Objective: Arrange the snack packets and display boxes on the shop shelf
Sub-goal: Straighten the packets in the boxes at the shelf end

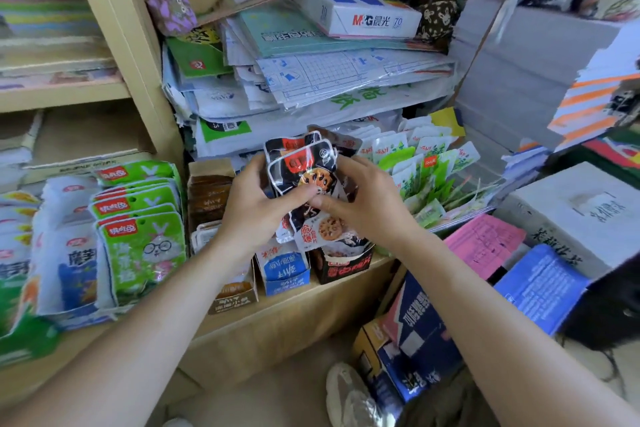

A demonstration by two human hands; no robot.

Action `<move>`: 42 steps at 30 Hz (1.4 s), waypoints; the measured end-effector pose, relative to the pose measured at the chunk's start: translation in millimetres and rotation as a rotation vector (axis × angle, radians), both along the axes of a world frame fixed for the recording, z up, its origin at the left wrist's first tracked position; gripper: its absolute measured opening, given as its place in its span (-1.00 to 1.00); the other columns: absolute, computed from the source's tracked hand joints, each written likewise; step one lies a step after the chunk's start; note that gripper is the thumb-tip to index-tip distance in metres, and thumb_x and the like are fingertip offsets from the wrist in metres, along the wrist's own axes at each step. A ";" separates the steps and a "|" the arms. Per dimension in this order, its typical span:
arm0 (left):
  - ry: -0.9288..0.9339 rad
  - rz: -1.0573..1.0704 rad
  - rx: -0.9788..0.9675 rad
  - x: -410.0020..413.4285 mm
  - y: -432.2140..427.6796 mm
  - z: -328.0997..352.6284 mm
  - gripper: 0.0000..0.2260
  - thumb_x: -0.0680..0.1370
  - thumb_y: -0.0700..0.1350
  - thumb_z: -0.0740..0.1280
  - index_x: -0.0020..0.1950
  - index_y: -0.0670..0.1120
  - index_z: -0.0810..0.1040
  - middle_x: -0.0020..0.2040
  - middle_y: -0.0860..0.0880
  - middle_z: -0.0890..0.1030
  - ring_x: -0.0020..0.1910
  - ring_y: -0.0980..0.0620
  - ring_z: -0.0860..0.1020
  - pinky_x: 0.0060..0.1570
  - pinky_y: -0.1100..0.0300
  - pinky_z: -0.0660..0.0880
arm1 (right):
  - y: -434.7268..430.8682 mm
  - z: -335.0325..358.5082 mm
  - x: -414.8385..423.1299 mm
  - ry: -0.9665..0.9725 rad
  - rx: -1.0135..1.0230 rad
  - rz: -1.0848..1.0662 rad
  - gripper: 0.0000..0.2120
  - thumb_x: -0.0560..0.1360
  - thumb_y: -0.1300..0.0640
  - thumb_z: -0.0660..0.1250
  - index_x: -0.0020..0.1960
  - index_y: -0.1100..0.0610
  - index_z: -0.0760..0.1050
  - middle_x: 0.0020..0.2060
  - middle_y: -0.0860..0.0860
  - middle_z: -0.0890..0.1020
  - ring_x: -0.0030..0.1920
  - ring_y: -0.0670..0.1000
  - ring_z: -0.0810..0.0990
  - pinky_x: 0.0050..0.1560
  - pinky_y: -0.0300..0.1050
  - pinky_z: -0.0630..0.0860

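Note:
A bunch of black snack packets (304,170) with lotus-root pictures is held upright between both hands, just above the black display box (346,267) on the wooden shelf (298,308). My left hand (256,204) grips the bunch from the left, thumb across its front. My right hand (367,201) closes on it from the right. Beside the black box stand a blue display box (284,274) and a brown display box (235,298). Further packets of the same kind poke out of the black box.
Green and white snack packets (138,232) stand in rows at the left. Light green packets (426,166) fill a tray at the right. Piles of paper and an M&G box (363,14) lie above. Cartons and pink and blue papers crowd the lower right.

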State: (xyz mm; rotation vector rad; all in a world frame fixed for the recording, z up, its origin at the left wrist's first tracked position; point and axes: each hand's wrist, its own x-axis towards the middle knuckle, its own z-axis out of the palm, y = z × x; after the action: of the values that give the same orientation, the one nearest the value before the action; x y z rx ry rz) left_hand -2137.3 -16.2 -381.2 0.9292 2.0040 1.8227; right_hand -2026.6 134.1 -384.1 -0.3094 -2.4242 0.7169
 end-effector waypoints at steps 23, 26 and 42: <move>-0.037 0.215 0.130 -42.8 -38.7 -3.0 -0.61 0.43 -0.14 0.58 0.19 0.07 0.55 0.07 0.10 0.69 0.06 0.17 0.66 0.14 0.10 0.57 | 6.3 -8.8 11.4 -0.256 0.003 -0.083 -0.38 0.46 0.23 0.50 0.44 -0.01 0.35 0.27 0.02 0.58 0.27 0.02 0.52 0.14 -0.24 0.41; -0.054 0.239 0.140 -45.1 -41.8 -2.2 -0.59 0.42 -0.14 0.58 0.20 0.05 0.55 0.07 0.09 0.69 0.05 0.17 0.66 0.07 0.15 0.57 | 12.0 1.4 0.7 -0.166 0.092 -0.103 -0.38 0.47 0.19 0.49 0.45 -0.02 0.35 0.18 -0.06 0.56 0.20 -0.03 0.48 0.13 -0.19 0.38; -0.110 0.116 0.166 -39.8 -39.4 1.1 -0.67 0.44 -0.13 0.57 0.12 0.09 0.57 0.04 0.10 0.71 0.07 0.11 0.67 0.21 -0.02 0.55 | 30.7 5.8 -37.3 -0.770 0.299 0.078 -0.16 0.40 -0.12 0.51 0.55 0.11 0.23 0.03 0.07 0.64 0.11 0.10 0.59 0.17 -0.02 0.51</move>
State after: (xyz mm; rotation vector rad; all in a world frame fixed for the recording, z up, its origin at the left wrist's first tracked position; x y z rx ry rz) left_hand -2177.2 -55.6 -380.1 0.7515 1.8995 2.0811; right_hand -2063.9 164.7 -378.3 -0.4267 -3.2336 0.2680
